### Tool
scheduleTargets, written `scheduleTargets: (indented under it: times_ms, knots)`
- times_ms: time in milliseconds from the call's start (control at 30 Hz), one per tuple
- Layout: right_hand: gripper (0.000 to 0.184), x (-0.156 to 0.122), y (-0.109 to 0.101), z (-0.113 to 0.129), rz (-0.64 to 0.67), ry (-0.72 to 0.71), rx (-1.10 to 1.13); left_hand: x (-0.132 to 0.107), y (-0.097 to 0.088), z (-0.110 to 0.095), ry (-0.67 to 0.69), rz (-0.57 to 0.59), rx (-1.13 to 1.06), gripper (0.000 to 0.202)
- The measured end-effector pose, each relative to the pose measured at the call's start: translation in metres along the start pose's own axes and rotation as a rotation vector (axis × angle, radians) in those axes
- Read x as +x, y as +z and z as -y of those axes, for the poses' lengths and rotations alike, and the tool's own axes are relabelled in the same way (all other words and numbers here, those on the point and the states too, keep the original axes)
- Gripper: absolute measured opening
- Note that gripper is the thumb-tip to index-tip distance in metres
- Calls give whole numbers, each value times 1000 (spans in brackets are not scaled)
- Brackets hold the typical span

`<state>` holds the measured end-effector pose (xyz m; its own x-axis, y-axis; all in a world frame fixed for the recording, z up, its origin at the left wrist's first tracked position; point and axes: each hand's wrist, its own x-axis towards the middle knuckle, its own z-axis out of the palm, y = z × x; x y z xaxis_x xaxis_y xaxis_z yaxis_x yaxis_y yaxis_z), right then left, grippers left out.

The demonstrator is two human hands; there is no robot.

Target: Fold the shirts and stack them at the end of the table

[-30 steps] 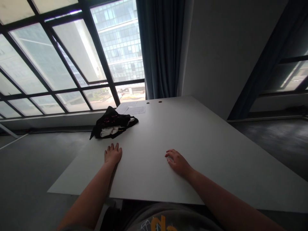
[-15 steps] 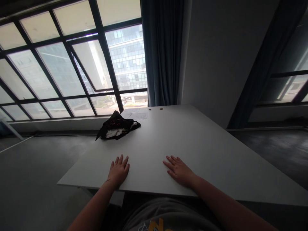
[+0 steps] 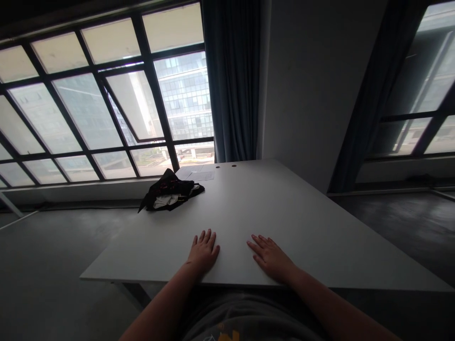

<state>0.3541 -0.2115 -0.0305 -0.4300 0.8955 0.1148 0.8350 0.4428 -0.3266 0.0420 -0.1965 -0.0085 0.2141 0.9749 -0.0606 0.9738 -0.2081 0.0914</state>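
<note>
My left hand (image 3: pixel 204 251) lies palm down near the front edge of the white table (image 3: pixel 227 203), its fingers spread. To its right, my right hand (image 3: pixel 270 257) also rests flat on the tabletop, fingers stretched out and pointing up and left. Neither hand holds anything. A crumpled black cloth bundle (image 3: pixel 167 190) with a white part showing sits at the table's left side, beyond my left hand and apart from it.
Sheets of paper (image 3: pixel 199 173) lie at the far left of the table, behind the bundle. Two small dark round holes (image 3: pixel 233 166) mark the far edge. Beyond stand a blue curtain (image 3: pixel 234 94), a large window (image 3: pixel 85 104) and a wall (image 3: pixel 302 94).
My left hand has slid right across the table, closer to my right hand. The right hand has barely shifted. The view has tilted slightly; the cloth bundle stays in its place.
</note>
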Motion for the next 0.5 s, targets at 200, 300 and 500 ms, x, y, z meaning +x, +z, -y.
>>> scheduleTargets:
  times_ms: [200, 300, 500]
  knots:
    - [58, -29, -11, -44, -57, 100, -87, -24, -11, 39, -140, -5, 19, 67]
    - [52, -52, -23, -72, -214, 109, -88, -49, -11, 70, -260, -37, 62, 67]
    - [26, -135, -12, -92, -731, -2, -137, -129, 47, 104, -198, -285, 76, 60]
